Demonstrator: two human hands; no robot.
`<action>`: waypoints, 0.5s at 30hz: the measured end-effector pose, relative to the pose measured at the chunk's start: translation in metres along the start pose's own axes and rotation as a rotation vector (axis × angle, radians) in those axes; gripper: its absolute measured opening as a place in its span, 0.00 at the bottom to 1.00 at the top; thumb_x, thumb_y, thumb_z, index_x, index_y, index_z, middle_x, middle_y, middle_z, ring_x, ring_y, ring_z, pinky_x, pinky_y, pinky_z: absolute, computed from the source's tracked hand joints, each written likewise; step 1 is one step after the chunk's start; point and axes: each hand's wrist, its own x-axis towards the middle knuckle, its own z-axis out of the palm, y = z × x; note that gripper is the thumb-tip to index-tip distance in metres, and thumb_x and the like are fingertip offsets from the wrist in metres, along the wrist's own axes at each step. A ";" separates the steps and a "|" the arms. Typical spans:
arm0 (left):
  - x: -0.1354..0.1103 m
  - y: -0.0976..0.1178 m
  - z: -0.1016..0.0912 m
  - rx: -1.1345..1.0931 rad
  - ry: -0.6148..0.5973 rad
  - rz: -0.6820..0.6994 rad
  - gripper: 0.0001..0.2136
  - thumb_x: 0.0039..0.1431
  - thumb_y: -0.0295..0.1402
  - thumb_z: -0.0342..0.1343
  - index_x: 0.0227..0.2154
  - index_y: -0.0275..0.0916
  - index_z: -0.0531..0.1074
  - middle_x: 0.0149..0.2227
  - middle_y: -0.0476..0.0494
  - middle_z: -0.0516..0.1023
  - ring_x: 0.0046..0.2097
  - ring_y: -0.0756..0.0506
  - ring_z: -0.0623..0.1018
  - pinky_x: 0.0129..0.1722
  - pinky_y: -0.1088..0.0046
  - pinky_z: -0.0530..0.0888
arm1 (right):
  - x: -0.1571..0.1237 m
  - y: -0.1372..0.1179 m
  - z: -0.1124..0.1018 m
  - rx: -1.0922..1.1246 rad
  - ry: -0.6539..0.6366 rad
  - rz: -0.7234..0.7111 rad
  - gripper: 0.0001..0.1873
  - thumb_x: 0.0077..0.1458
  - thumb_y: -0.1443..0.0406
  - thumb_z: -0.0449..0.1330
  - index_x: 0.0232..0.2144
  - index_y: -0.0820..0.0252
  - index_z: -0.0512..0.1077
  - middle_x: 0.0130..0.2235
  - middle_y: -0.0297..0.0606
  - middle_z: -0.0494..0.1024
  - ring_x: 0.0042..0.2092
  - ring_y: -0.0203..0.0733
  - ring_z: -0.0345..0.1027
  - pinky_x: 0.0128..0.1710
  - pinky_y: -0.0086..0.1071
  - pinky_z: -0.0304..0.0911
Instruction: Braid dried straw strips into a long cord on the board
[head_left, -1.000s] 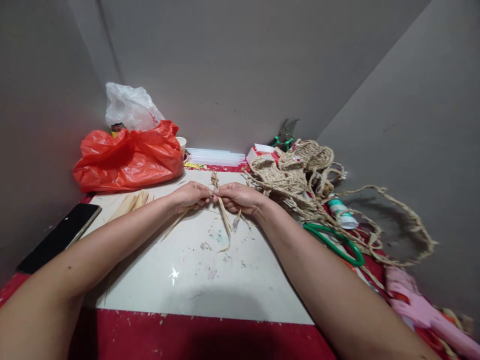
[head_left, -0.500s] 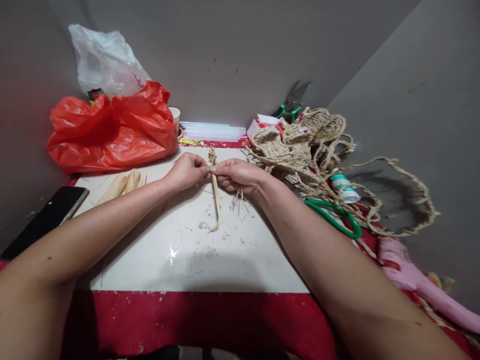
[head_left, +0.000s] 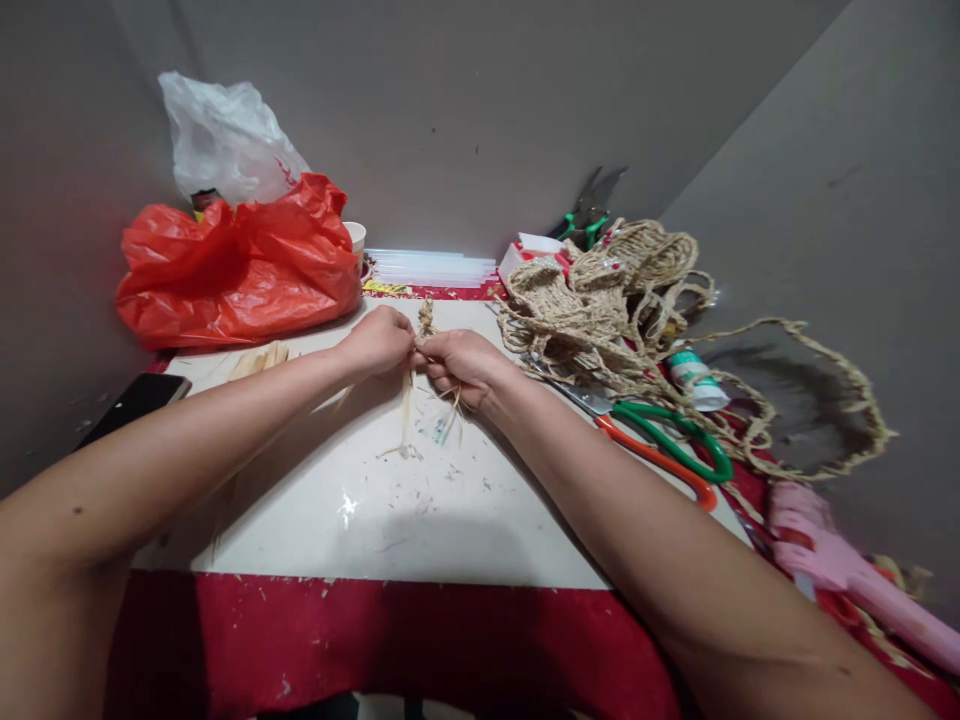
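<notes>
My left hand (head_left: 377, 340) and my right hand (head_left: 457, 362) meet at the far middle of a white board (head_left: 375, 500). Both are closed in a pinch on a thin braid of dried straw (head_left: 426, 318), whose twisted end sticks up just beyond the fingers. Loose straw strips (head_left: 407, 415) hang from the hands toward me and rest on the board. More flat straw strips (head_left: 259, 358) lie to the left of my left forearm.
A red plastic bag (head_left: 240, 265) and a white bag (head_left: 225, 135) sit at the back left, a dark phone (head_left: 131, 403) at the left edge. Right of my hands: a heap of woven straw rope (head_left: 607, 300), scissors (head_left: 660, 450), a small tube (head_left: 694, 375), a pink tool (head_left: 847, 570).
The hanging straw strip has swung left and shortened below my hands. The view has shifted a little, and an orange scissor handle now shows on the right.
</notes>
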 end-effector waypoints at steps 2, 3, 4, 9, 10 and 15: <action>-0.003 0.005 0.001 0.107 0.036 0.035 0.05 0.42 0.23 0.53 0.16 0.34 0.69 0.13 0.49 0.66 0.19 0.52 0.64 0.22 0.75 0.58 | 0.000 0.002 0.002 0.028 0.013 -0.035 0.12 0.54 0.75 0.51 0.20 0.65 0.60 0.15 0.29 0.61 0.14 0.21 0.42 0.10 0.17 0.36; -0.005 0.008 0.001 0.169 0.056 0.048 0.04 0.42 0.23 0.53 0.17 0.34 0.70 0.13 0.49 0.66 0.20 0.52 0.64 0.23 0.75 0.59 | 0.000 0.002 0.003 0.051 0.023 -0.045 0.12 0.54 0.75 0.51 0.20 0.64 0.59 0.15 0.28 0.59 0.13 0.21 0.42 0.10 0.17 0.36; -0.006 0.010 0.002 0.233 0.072 0.057 0.04 0.43 0.24 0.53 0.18 0.34 0.71 0.14 0.48 0.67 0.21 0.51 0.65 0.24 0.75 0.60 | -0.001 0.003 0.004 0.075 0.034 -0.046 0.12 0.53 0.75 0.51 0.20 0.63 0.58 0.14 0.27 0.58 0.13 0.22 0.42 0.10 0.17 0.37; -0.018 0.016 0.009 0.594 0.138 0.138 0.08 0.48 0.30 0.53 0.29 0.33 0.74 0.29 0.38 0.76 0.34 0.44 0.74 0.33 0.72 0.65 | -0.003 0.004 0.010 0.186 0.080 -0.021 0.15 0.54 0.75 0.50 0.20 0.59 0.53 0.12 0.23 0.52 0.12 0.23 0.40 0.09 0.17 0.36; -0.021 0.018 0.011 0.672 0.142 0.155 0.09 0.50 0.32 0.53 0.32 0.33 0.74 0.33 0.37 0.77 0.36 0.43 0.75 0.35 0.71 0.66 | -0.004 0.004 0.010 0.212 0.079 -0.025 0.15 0.54 0.75 0.50 0.19 0.59 0.52 0.11 0.23 0.52 0.12 0.23 0.40 0.09 0.17 0.36; -0.037 0.029 0.022 0.944 0.129 0.166 0.20 0.56 0.35 0.49 0.50 0.33 0.63 0.39 0.35 0.77 0.42 0.40 0.76 0.40 0.69 0.66 | -0.007 0.002 0.011 0.317 0.075 -0.063 0.16 0.54 0.71 0.50 0.18 0.59 0.51 0.11 0.23 0.51 0.12 0.23 0.39 0.08 0.18 0.34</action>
